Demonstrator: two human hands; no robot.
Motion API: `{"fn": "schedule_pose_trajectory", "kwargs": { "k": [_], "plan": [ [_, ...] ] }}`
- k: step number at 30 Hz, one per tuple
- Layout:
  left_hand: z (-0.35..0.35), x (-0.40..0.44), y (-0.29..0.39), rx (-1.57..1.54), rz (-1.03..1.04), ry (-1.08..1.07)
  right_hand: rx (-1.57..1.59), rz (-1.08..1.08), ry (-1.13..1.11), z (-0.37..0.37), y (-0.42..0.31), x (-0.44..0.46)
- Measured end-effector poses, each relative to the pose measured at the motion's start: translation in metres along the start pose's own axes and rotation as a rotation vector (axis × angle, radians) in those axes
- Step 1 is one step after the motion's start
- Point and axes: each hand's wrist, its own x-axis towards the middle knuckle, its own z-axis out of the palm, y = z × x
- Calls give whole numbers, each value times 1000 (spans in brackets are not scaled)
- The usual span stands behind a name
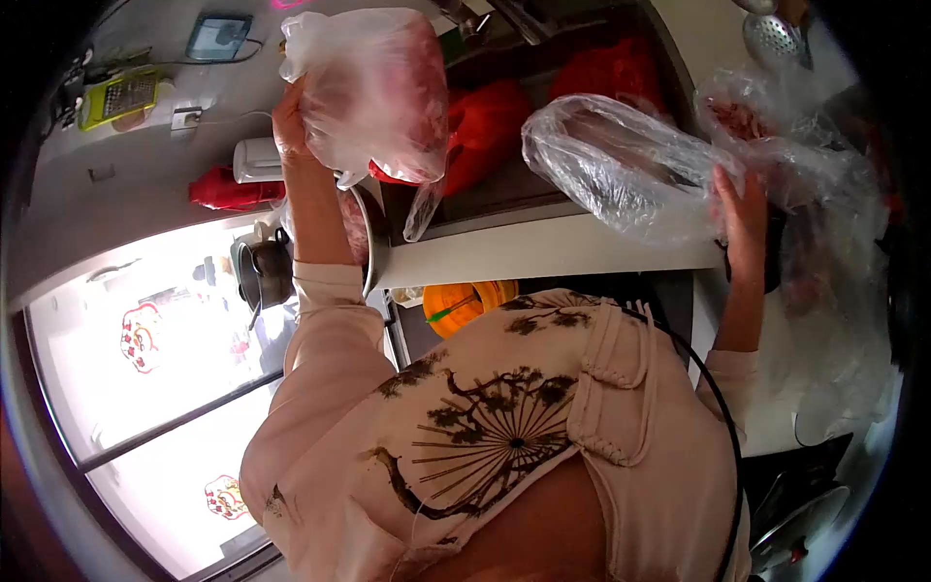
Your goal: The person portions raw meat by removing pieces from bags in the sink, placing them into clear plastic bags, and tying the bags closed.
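Note:
My left hand (292,121), at the upper left, is closed on the edge of a cloudy plastic bag (373,92) with something pinkish red inside. The bag hangs beside the sink's left end. My right hand (742,209), on the right, grips a clear plastic bag (621,165) whose wide mouth gapes over the sink's front edge. Its fingertips are partly covered by the film. Beyond that hand lies another clear bag (742,118) with reddish pieces in it.
Red bags (490,131) lie in the dark sink (524,199). A metal bowl (373,242) stands by my left forearm. An orange container (454,306) is below the counter edge. A green grater (121,97) and a white jug (257,160) are at left, a slotted spoon (773,41) at upper right.

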Motion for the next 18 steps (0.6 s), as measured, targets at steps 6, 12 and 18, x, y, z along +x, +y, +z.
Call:
{"fn": "schedule_pose_trajectory", "kwargs": {
  "k": [6,12,18],
  "plan": [
    [9,-3,-4,-34,-14,-33,-112,-89,-114,-7,-4,17],
    [19,-5,-25,-28,-118,-203,-58,-125,38,1,-18,-1],
    [-5,15,-84,607,-123,-154,11,-175,323,-16,-29,-9]
  ]
}}
